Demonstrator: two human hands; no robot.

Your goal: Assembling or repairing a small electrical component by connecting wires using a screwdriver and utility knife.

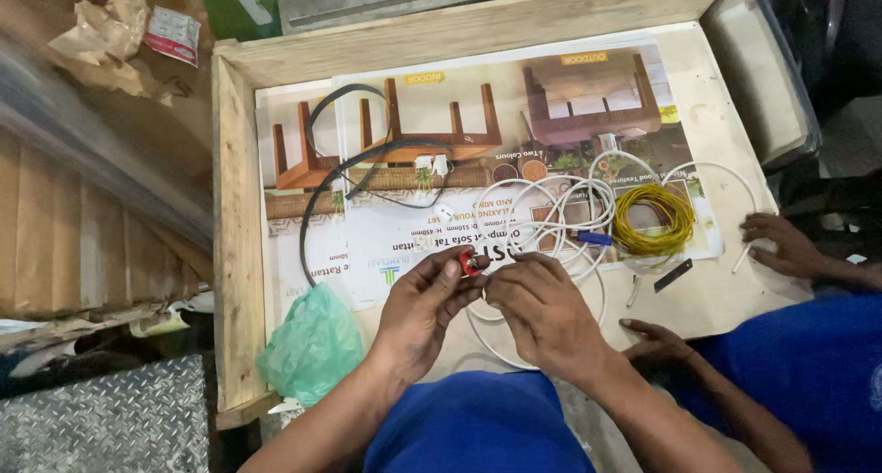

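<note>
Two bare hands meet over the near edge of a shallow wooden tray [241,207]. The left hand [424,309] pinches a small red part [469,263] between thumb and fingertips, holding it just above the printed furniture poster [404,243] that lines the tray. The right hand [542,309] is curled beside it, its fingertips closed and touching the same red part from the other side; whether it grips a wire there cannot be told.

Just beyond the hands lies a loose tangle of white cable [560,218], with a small blue piece [594,239] among its loops. To the right of that sits a coil of yellow wire [654,218]. A black cable [354,165] curves across the poster's left half and ends near two small white connectors [432,166]. A crumpled green plastic bag [312,346] rests against the tray's near-left corner.

At the right, another person in a blue sleeve [808,363] has one hand [781,245] resting on the end of a white cable and the other hand [657,343] flat on the tray floor.
</note>
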